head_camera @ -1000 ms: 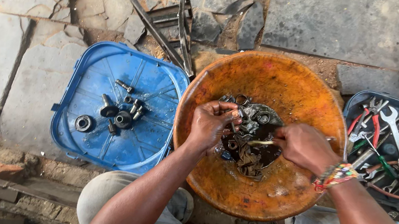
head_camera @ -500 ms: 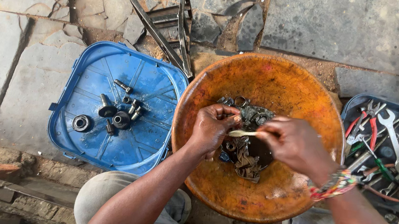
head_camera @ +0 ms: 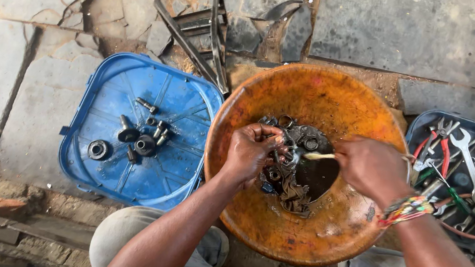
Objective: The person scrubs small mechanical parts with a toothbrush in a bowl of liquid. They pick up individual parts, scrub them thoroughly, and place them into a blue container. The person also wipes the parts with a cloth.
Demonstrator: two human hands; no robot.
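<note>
A large orange basin (head_camera: 313, 94) sits between my knees, with dark oily liquid and several greasy metal parts (head_camera: 294, 185) in its middle. My left hand (head_camera: 250, 153) is closed around a small metal part just above that pile. My right hand (head_camera: 371, 166) grips a small brush (head_camera: 319, 156) whose pale handle points left at the part in my left hand. A beaded bracelet (head_camera: 404, 209) circles my right wrist.
A blue plastic lid (head_camera: 102, 169) lies to the left, carrying bolts, sleeves and a ring. A blue tray (head_camera: 423, 122) of spanners and pliers stands at the right. A metal frame (head_camera: 201, 34) rests on the stone paving behind the basin.
Both hands have lifted slightly from the pile. The right hand has drawn the brush up and to the right, its handle now pointing at the part in the left hand.
</note>
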